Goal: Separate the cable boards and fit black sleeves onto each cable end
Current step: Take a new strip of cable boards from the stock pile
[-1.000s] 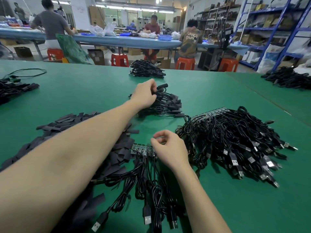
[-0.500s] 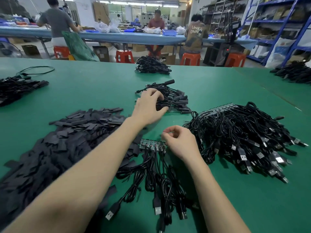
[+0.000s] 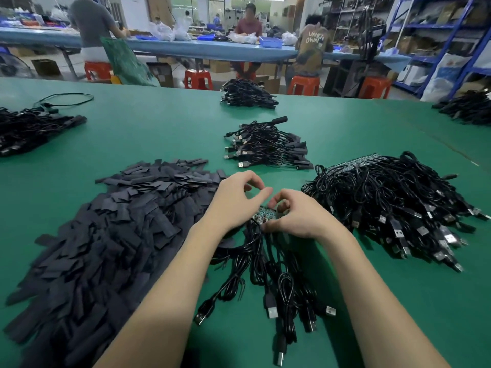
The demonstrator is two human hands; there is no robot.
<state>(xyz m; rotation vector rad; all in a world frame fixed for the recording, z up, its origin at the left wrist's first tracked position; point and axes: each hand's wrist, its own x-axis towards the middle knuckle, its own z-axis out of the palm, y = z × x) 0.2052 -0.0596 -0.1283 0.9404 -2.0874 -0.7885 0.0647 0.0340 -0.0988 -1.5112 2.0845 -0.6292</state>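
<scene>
On the green counter [image 3: 164,134], both hands meet over a small strip of cable boards [image 3: 265,212], the left hand [image 3: 233,200] and right hand [image 3: 300,216] with fingers curled onto it, between the sleeve pile [image 3: 111,229] and a cable heap [image 3: 393,203].

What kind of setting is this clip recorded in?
Most likely a small electronics assembly workshop: heaps of black USB cables and cut black sleeves lie on a green worktable, other workers sit on red stools at a long bench, and blue storage racks line the wall.
</scene>
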